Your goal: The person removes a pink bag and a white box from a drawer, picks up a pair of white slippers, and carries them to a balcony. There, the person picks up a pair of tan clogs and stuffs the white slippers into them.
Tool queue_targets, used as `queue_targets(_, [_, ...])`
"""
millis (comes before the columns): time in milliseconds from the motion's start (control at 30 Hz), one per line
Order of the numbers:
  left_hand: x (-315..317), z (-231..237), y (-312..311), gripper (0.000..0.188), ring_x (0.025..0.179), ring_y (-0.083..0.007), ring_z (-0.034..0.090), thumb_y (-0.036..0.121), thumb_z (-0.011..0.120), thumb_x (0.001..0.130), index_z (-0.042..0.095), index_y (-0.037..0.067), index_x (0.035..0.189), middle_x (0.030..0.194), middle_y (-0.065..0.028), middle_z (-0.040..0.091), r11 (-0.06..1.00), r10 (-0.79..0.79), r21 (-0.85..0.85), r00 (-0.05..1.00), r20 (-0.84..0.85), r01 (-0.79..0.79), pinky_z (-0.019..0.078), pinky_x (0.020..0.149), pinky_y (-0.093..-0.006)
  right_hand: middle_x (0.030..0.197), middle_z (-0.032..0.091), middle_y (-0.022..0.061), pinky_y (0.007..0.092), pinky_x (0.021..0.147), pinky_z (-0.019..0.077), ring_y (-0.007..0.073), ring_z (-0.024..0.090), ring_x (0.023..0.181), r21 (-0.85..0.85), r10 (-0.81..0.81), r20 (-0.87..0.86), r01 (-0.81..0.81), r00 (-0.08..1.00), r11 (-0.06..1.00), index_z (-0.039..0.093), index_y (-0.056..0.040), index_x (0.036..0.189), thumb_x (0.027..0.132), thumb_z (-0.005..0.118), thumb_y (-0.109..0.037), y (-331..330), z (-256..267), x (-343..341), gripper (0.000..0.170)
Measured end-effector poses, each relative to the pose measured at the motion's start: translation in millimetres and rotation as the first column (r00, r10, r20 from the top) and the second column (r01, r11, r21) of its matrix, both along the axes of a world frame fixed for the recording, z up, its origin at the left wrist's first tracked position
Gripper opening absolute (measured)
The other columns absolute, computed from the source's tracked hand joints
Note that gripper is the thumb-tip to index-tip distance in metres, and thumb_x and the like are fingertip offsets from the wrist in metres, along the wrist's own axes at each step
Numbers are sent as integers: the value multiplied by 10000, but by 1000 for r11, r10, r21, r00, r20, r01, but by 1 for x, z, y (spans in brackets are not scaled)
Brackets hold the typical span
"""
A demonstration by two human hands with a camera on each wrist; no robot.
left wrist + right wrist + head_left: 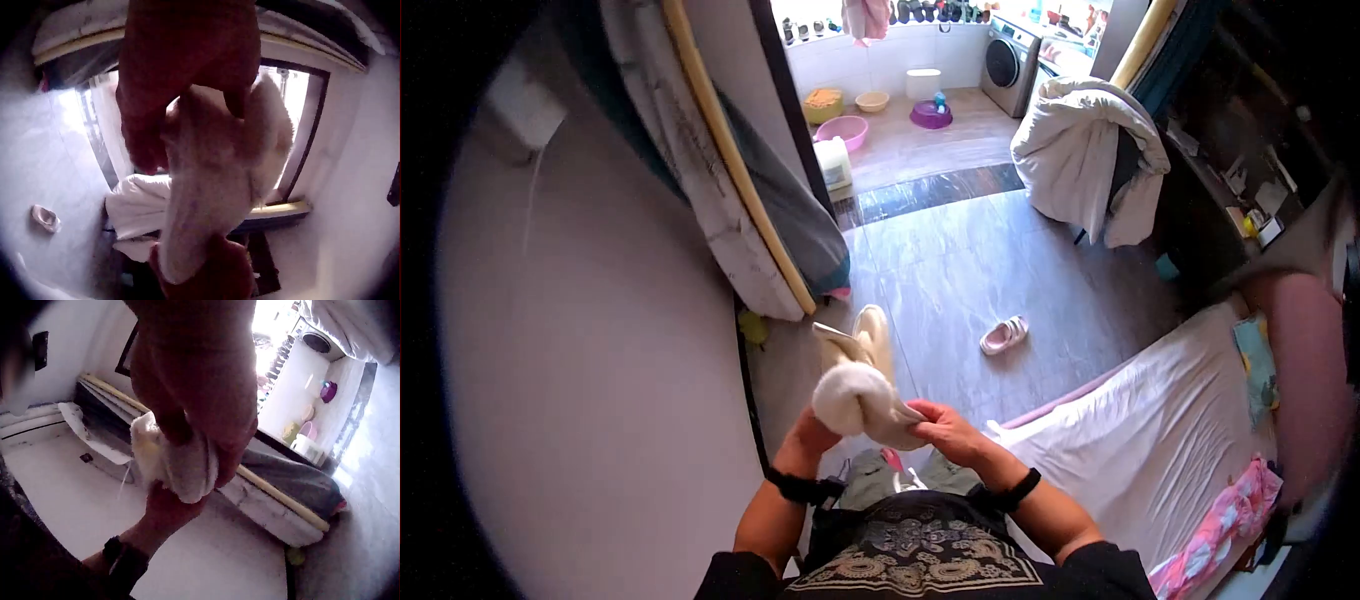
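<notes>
A cream-coloured fleecy cloth item (852,392), partly folded over, is held in front of the body between both hands. At its left side the left hand (817,432) grips it, the fingers mostly hidden behind the cloth in the head view. The right hand (945,432) pinches its right edge between thumb and fingers. In the left wrist view the cloth (209,181) stretches between the left hand (187,69) above and the right hand (212,272) below. The right wrist view shows the cloth (187,469) bunched under the right hand (197,381).
A pink-white shoe (1004,336) lies on the grey floor. White bedding (1120,430) is at the right, a bulky quilt (1080,150) beyond it. Curtains (770,190) hang at the left. Basins (842,132) and a washing machine (1008,65) stand at the back.
</notes>
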State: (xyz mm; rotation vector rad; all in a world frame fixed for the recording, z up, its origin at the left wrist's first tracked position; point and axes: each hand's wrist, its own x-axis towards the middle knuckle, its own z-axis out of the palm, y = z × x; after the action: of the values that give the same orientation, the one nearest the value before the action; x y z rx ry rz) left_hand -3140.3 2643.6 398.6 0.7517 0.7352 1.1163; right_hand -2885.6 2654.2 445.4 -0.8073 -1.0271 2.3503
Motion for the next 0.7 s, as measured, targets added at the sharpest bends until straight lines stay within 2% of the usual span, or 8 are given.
queue_targets(33, [4, 20, 38, 410, 1113, -225, 585, 206, 556, 950, 481, 33, 1313, 1243, -109, 575, 1000, -24, 6, 1000, 4, 24, 488, 965, -364, 1237, 554, 77, 324, 1001, 429, 167, 532, 1131, 55, -19, 51, 16, 999, 998, 452, -7, 1348, 887, 538, -21, 29, 4, -3, 469])
queue_targets(100, [25, 66, 114, 331, 1001, -208, 632, 189, 535, 965, 542, 13, 1244, 1152, -106, 625, 972, 30, -234, 971, 237, 27, 532, 873, -350, 1281, 525, 81, 334, 1030, 407, 178, 504, 1185, 119, -61, 46, 56, 997, 991, 393, -27, 1389, 906, 549, -46, 85, -10, 0, 508])
queue_targets(233, [30, 55, 258, 333, 993, -172, 610, 106, 624, 906, 554, 17, 1220, 1147, -84, 615, 979, -50, -200, 999, -21, 45, 517, 838, -323, 1288, 524, 60, 308, 984, 411, 158, 499, 1175, 186, -135, -12, 135, 991, 973, 259, -71, 1461, 911, 594, -130, 213, -12, 3, 647])
queue_targets(333, [31, 53, 356, 344, 1005, -168, 600, 130, 636, 904, 551, 22, 1219, 1142, -73, 613, 992, -34, -122, 990, -139, 17, 501, 863, -322, 1290, 517, 70, 318, 969, 422, 164, 487, 1184, 106, -249, 66, 241, 966, 965, 274, -63, 1453, 900, 632, -170, 332, -14, -6, 667])
queue_targets(367, [30, 54, 380, 385, 1037, -159, 583, 141, 640, 905, 520, 23, 1251, 1165, -63, 600, 988, -63, -146, 988, -144, 42, 480, 891, -308, 1246, 529, 94, 312, 922, 452, 161, 515, 1125, 285, -301, -36, 298, 953, 911, 319, -45, 1414, 907, 649, -232, 367, -11, -14, 633])
queue_targets(467, [17, 42, 460, 438, 1066, -153, 567, 172, 636, 913, 475, 31, 1295, 1212, -60, 575, 985, 2, -170, 981, -195, -36, 463, 913, -292, 1159, 560, 101, 293, 859, 481, 146, 549, 1035, 317, -328, 177, 262, 928, 911, 369, -19, 1358, 922, 638, -294, 468, -5, -46, 581])
queue_targets(500, [10, 44, 485, 486, 1095, -155, 556, 274, 598, 940, 437, 42, 1336, 1245, -65, 555, 989, 24, -137, 971, -239, -58, 448, 937, -287, 1077, 586, 88, 282, 819, 494, 130, 568, 952, 275, -342, 218, 279, 914, 920, 406, -5, 1300, 932, 622, -311, 500, -3, -58, 525])
queue_targets(700, [-39, 41, 641, 592, 1126, -213, 572, 454, 502, 962, 430, 7, 1343, 1258, -107, 568, 957, 204, -238, 969, 136, -168, 451, 973, -352, 1073, 617, 117, 318, 865, 470, 167, 575, 990, 458, -225, 288, 73, 931, 886, 479, -10, 1239, 913, 626, -381, 683, -34, -113, 516])
